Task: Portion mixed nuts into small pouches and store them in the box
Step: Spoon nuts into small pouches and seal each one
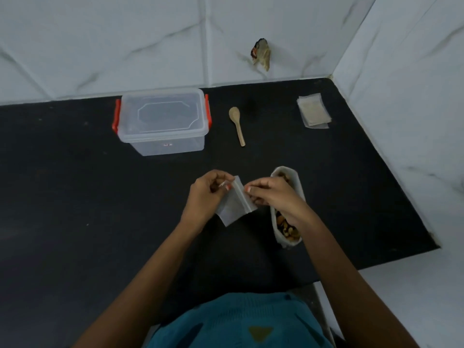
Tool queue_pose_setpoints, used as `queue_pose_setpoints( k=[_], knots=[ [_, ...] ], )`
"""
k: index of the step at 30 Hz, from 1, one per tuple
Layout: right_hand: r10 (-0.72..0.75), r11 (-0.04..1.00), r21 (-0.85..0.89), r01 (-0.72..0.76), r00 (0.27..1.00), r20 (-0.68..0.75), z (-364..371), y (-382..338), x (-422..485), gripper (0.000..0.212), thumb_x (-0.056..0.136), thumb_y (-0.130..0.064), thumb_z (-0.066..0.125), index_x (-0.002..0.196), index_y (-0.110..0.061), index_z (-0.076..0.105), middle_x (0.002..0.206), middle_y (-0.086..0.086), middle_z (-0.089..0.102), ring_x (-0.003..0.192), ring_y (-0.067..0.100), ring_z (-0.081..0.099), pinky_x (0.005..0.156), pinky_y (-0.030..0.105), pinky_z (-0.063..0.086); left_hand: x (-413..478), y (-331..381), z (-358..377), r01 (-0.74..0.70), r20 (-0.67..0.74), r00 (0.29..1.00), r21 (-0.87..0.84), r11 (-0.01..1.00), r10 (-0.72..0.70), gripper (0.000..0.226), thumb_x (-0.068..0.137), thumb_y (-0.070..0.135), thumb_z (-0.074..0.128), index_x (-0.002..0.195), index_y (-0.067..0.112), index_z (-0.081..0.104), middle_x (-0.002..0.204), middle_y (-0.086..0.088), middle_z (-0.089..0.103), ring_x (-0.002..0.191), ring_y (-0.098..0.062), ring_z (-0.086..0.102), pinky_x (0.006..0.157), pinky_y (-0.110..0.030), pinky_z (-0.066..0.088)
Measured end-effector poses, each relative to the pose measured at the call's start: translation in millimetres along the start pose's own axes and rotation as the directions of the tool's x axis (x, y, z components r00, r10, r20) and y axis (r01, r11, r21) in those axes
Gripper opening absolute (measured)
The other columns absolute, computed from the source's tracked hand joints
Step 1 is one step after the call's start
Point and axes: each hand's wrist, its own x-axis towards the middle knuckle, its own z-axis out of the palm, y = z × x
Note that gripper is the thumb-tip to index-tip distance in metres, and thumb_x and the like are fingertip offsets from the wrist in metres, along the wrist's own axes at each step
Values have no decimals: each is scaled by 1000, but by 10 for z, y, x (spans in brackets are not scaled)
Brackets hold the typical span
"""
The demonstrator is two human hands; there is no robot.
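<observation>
A small translucent pouch (232, 205) hangs between my two hands above the black counter (75, 197). My left hand (208, 194) pinches its top edge on the left side. My right hand (273, 194) pinches the top edge on the right. Just behind my right hand stands an open white bag of mixed nuts (287, 229), partly hidden by that hand and wrist. A clear plastic box (163, 121) with red clips and its lid on sits at the back left. The pouch looks flat; I see no nuts inside it.
A small wooden spoon (237, 125) lies to the right of the box. A stack of spare pouches (313, 110) lies at the back right near the corner. White marbled tile walls close the back and right sides. The counter's front right edge drops off near my right forearm.
</observation>
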Motion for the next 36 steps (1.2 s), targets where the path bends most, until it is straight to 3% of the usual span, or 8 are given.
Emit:
queue_pose_setpoints(
  k=[4, 7, 10, 15, 18, 22, 29, 36],
  knots=[
    [66, 985, 161, -59, 997, -41, 265, 71, -44, 11, 89, -14, 57, 83, -16, 66, 84, 3, 66, 84, 14, 62, 80, 28, 52, -118, -150, -62, -94, -56, 992, 215, 972, 109, 16, 86, 4, 58, 97, 16, 62, 106, 6, 52, 100, -2, 48, 83, -13, 42],
    [41, 981, 191, -26, 996, -78, 373, 86, -75, 13, 87, -10, 58, 81, -17, 66, 83, 2, 65, 83, 13, 61, 79, 29, 52, -188, -239, -78, -117, -125, 978, 323, 939, 164, 19, 83, 7, 63, 99, 15, 63, 107, 7, 44, 104, -6, 44, 88, -16, 38],
    [25, 977, 211, -12, 998, -62, 470, 107, -120, 12, 84, -5, 61, 81, -16, 66, 84, 0, 66, 84, 10, 62, 76, 24, 52, -323, -247, -51, -54, -159, 984, 134, 990, 75, 14, 84, 15, 63, 96, 19, 58, 97, 8, 54, 86, -3, 54, 72, -7, 45],
    [13, 955, 295, -10, 1000, -7, 591, 136, -156, 10, 80, -5, 65, 81, -15, 67, 85, 3, 69, 84, 13, 66, 79, 24, 53, -444, -260, 2, 112, -189, 971, -171, 979, -144, 5, 84, 15, 65, 85, 17, 61, 86, -3, 66, 76, -9, 65, 69, -20, 55],
    [30, 948, 315, -32, 999, 12, 604, 147, -166, 10, 77, -9, 69, 86, -13, 68, 84, 3, 70, 84, 13, 65, 80, 25, 53, -469, -254, -26, 176, -171, 955, -325, 929, -240, 4, 85, 11, 63, 85, 14, 64, 86, -6, 69, 75, -11, 68, 67, -19, 55],
    [58, 943, 328, -55, 998, 1, 623, 134, -184, 10, 80, -8, 67, 83, -17, 67, 87, 2, 67, 90, 17, 63, 83, 31, 52, -489, -257, -80, 186, -156, 955, -349, 918, -253, 7, 86, 8, 61, 89, 11, 65, 88, -4, 69, 78, -12, 69, 67, -18, 55],
    [-79, 985, 143, 95, 991, -110, 756, 92, -255, 14, 85, -7, 60, 91, -19, 65, 90, -5, 67, 87, 4, 64, 73, 17, 51, -511, -252, -17, 177, -167, 957, -313, 933, -238, 5, 86, 15, 61, 89, 18, 59, 91, -3, 65, 86, -15, 65, 78, -28, 55],
    [-105, 992, 51, 117, 975, -196, 728, 92, -292, 11, 82, -6, 64, 90, -15, 66, 87, -4, 65, 85, 7, 62, 78, 20, 52, -526, -254, -108, 148, -176, 965, -243, 959, -193, 11, 84, 5, 62, 86, 16, 61, 84, 0, 65, 73, -5, 63, 63, -12, 52]
  ],
)
